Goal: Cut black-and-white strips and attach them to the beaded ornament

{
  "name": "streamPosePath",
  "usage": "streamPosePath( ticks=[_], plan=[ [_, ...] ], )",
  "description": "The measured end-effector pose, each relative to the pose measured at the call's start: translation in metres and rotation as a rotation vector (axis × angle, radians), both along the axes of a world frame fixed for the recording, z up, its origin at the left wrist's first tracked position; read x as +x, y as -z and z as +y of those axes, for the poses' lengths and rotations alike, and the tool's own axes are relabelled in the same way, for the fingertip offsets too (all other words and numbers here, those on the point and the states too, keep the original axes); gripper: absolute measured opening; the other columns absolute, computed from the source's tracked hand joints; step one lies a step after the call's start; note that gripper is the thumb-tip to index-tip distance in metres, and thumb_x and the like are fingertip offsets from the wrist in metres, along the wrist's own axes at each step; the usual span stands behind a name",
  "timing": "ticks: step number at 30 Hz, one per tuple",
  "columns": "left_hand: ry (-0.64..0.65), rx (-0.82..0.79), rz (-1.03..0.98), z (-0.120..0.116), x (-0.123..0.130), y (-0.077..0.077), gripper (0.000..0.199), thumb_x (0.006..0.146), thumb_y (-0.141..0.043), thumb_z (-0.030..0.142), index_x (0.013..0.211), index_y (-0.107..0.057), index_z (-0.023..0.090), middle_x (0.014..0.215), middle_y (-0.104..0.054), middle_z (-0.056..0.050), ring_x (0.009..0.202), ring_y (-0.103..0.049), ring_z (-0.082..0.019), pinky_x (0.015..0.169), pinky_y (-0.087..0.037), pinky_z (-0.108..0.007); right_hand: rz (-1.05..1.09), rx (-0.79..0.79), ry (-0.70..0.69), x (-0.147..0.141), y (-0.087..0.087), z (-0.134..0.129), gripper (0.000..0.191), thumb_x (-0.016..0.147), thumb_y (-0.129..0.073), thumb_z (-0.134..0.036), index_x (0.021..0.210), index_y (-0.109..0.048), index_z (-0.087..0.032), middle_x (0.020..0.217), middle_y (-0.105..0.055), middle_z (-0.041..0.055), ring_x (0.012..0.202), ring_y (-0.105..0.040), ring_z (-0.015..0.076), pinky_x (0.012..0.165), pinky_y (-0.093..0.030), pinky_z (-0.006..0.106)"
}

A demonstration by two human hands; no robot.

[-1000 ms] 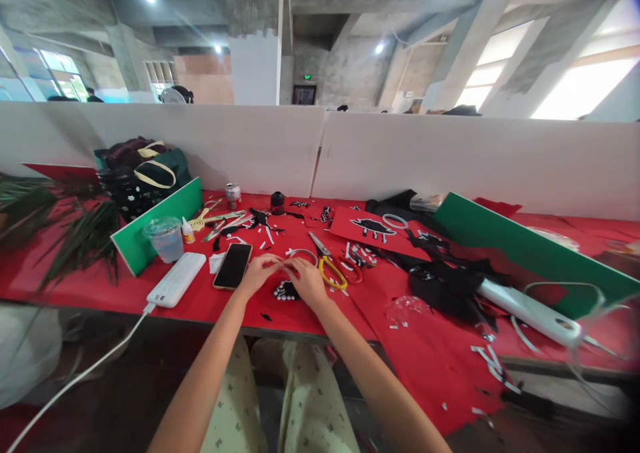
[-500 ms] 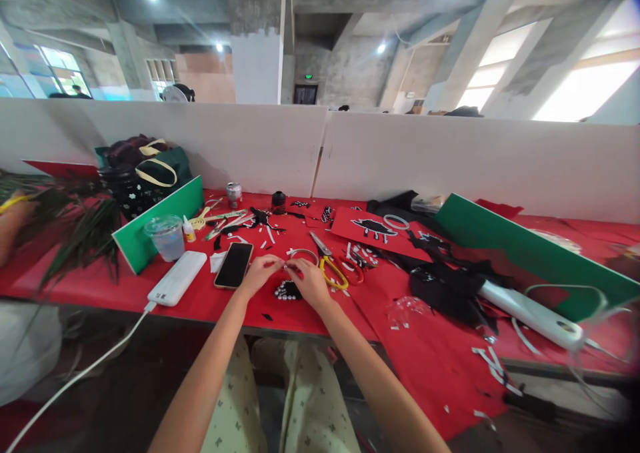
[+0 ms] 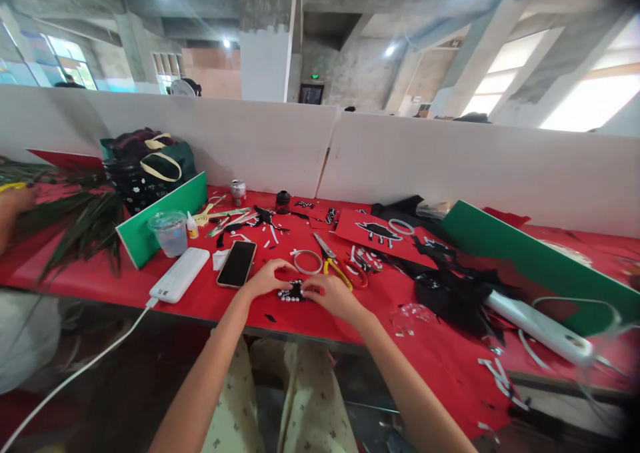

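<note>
A small black piece edged with silvery beads [image 3: 291, 297] lies on the red tabletop in front of me. My left hand [image 3: 267, 279] is at its upper left, thumb close to or touching the edge and fingers curved apart from the thumb. At the piece's right edge, the fingertips of my right hand [image 3: 327, 293] are pressed together; what they hold, if anything, is too small to name. Just beyond my hands lie a pale ring-shaped roll [image 3: 308, 262] and yellow-handled scissors [image 3: 336, 266]. A phone [image 3: 237, 264] rests left of my left hand.
On the left are a white power bank [image 3: 180, 276] with a cable, a plastic cup [image 3: 169, 234], a glue bottle [image 3: 192, 226] and a green board [image 3: 165, 219]. Black scraps and a white handled device [image 3: 543, 323] lie right. A co-worker's hand [image 3: 13, 206] is far left.
My hands, which were pinched together above the beaded piece, have come apart and lowered to it. My right hand moved right, uncovering more of the roll. The view shifted slightly.
</note>
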State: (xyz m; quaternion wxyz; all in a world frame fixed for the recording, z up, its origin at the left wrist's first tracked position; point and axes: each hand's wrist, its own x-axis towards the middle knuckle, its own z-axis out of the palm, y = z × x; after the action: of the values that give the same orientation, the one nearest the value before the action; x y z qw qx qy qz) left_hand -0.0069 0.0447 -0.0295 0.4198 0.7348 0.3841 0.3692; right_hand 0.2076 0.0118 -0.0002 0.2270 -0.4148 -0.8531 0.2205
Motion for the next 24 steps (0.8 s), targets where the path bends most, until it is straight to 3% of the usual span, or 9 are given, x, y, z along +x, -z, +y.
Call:
streamPosePath(
  ticks=[14,19,24],
  plan=[
    [0.028,0.107,0.155,0.001,-0.001,0.002,0.043,0.06,-0.076,0.012,0.102,-0.067,0.018,0.108,-0.063,-0.008,0.106,-0.054,-0.023,0.098,-0.037,-0.035,-0.215,0.034,0.079,-0.012,0.005,-0.013,0.022,0.083,-0.054,-0.016,0.09,-0.074,-0.023,0.094,-0.072,0.0022,0.089,-0.064,0.0184,0.08,-0.045,0.026],
    [0.046,0.121,0.163,0.001,-0.002,0.003,0.042,0.062,-0.075,0.015,0.103,-0.067,0.018,0.109,-0.062,-0.008,0.106,-0.054,-0.024,0.098,-0.037,-0.036,-0.439,0.059,0.174,-0.029,-0.004,-0.03,0.029,0.083,-0.046,-0.01,0.091,-0.073,-0.018,0.096,-0.069,0.0078,0.09,-0.062,0.0207,0.077,-0.043,0.028],
    [-0.014,0.141,0.149,-0.002,-0.001,0.002,0.032,0.068,-0.069,0.016,0.099,-0.067,0.019,0.109,-0.063,-0.007,0.106,-0.055,-0.022,0.098,-0.038,-0.035,-0.552,0.138,0.212,-0.045,-0.006,-0.048,0.031,0.081,-0.043,-0.007,0.097,-0.07,-0.01,0.109,-0.063,0.016,0.105,-0.053,0.0267,0.085,-0.04,0.034]
  ],
)
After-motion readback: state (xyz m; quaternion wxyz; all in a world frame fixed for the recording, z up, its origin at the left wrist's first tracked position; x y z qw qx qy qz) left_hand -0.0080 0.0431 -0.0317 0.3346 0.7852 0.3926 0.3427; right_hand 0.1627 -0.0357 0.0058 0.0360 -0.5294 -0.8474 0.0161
